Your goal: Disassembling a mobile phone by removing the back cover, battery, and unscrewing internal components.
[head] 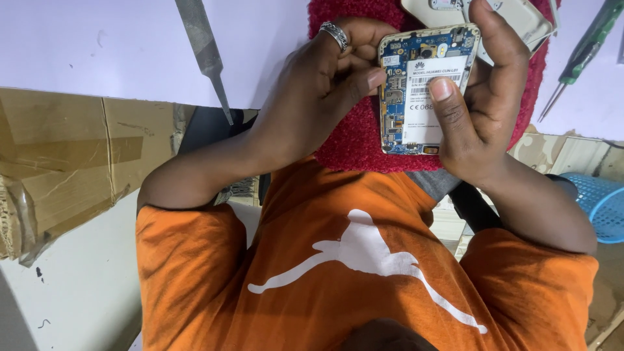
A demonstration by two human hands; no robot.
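Both the left hand (pixel 325 84) and right hand (pixel 481 97) grip the opened phone (pixel 422 91), fingers hiding its edges.

Opened phone (pixel 426 91) on cloth (pixel 354 140), file (pixel 205 55) leftward

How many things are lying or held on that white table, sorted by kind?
Opened phone, held in both hands: 1
Loose phone covers: 1
Metal files: 1
Green-handled screwdrivers: 1
Red cloths: 1
Total: 5
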